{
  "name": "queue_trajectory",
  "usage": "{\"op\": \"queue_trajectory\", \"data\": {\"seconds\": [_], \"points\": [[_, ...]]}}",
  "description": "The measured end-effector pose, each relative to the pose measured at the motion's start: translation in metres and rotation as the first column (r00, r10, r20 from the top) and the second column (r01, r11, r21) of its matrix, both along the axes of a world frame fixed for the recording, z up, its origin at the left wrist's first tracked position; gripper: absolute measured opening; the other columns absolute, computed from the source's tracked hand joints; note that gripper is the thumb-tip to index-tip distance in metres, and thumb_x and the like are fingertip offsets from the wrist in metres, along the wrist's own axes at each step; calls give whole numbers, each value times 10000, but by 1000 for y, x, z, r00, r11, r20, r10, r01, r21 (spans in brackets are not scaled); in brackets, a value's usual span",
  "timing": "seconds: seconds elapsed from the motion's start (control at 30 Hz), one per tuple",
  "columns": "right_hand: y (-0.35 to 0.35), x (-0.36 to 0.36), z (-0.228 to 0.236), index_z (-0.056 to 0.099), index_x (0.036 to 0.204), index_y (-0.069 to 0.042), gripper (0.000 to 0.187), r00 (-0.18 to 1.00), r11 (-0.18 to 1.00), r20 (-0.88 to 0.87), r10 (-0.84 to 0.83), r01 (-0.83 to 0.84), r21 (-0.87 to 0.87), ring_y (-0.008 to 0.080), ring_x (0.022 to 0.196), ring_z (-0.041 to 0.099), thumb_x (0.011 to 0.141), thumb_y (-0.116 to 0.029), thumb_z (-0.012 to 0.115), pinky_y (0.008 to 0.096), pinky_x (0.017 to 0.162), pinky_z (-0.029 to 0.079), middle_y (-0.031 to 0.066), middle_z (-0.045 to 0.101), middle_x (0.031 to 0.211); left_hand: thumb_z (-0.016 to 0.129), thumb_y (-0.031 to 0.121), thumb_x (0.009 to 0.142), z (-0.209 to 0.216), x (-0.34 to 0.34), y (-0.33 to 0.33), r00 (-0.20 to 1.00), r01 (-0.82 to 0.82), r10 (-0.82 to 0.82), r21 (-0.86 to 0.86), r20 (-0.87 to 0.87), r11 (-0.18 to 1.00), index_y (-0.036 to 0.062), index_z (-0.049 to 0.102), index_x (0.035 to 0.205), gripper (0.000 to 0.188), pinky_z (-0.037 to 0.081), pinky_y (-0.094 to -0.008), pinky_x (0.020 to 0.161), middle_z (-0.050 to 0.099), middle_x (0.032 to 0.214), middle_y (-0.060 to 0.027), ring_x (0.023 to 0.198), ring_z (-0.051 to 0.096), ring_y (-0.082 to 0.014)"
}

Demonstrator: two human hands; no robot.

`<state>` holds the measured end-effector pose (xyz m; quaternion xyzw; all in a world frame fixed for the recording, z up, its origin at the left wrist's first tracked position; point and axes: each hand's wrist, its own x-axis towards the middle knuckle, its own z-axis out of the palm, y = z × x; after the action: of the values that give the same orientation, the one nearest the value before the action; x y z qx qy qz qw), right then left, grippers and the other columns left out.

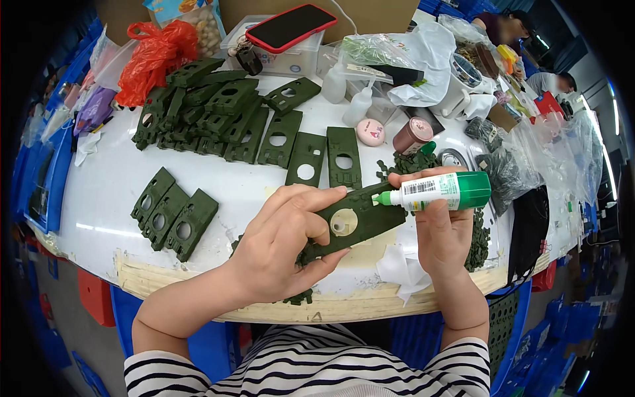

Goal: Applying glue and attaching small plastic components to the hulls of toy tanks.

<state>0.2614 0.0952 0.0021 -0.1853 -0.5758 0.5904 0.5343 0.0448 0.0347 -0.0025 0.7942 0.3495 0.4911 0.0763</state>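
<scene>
My left hand (284, 241) grips a dark green plastic model hull plate (367, 228) with a round hole, held above the table near its front edge. In my right hand (446, 245) is a white glue bottle (431, 192) with a green base, lying sideways. Its green nozzle points left and meets, or nearly meets, the plate's upper right part. Just beyond the held plate, two similar hull plates (306, 159) lie flat. Small dark green parts (413, 162) are heaped behind the bottle, and others lie partly hidden beneath my hands.
A large pile of green hulls (205, 112) is at the back left, with several more (175, 215) at front left. Behind stand a red-cased phone (291, 28) on a clear box, squeeze bottles (359, 104) and a brownish-pink jar (411, 135). Plastic bags (509, 165) crowd the right. Two people are far right.
</scene>
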Motion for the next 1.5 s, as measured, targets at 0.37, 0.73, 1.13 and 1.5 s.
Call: {"op": "queue_trajectory", "data": {"seconds": [0.37, 0.73, 1.13, 1.5], "points": [[0, -1, 0, 468, 1150, 5, 345, 1000, 1000, 18, -18, 18, -20, 282, 1054, 609, 896, -159, 635, 417, 933, 475, 202, 635, 1064, 809, 40, 649, -3, -2, 1, 1000, -15, 15, -28, -16, 999, 67, 408, 878, 463, 479, -401, 786, 591, 1151, -261, 917, 589, -355], [1, -2, 2, 465, 1142, 15, 344, 999, 999, 24, -24, 25, -31, 276, 1049, 610, 895, -154, 635, 411, 922, 484, 202, 632, 1059, 811, 41, 648, -7, -1, 2, 1000, -14, 14, -14, -2, 1000, 71, 401, 876, 470, 483, -400, 778, 589, 1159, -266, 914, 590, -361], [1, -1, 1, 462, 1134, 19, 339, 999, 999, 29, -22, 23, -26, 286, 1042, 612, 897, -156, 631, 413, 909, 495, 211, 629, 1053, 810, 40, 649, -7, -2, 3, 1000, -5, 5, -21, -6, 1000, 75, 394, 878, 476, 475, -401, 789, 586, 1162, -275, 912, 589, -357], [0, -2, 1, 469, 1135, 17, 323, 999, 999, 29, -39, 39, -11, 285, 1037, 616, 902, -145, 622, 416, 914, 490, 205, 633, 1045, 807, 41, 653, -9, -3, 3, 1000, 8, -8, -16, 3, 1000, 79, 401, 882, 467, 474, -403, 802, 588, 1160, -274, 928, 585, -356]]}}
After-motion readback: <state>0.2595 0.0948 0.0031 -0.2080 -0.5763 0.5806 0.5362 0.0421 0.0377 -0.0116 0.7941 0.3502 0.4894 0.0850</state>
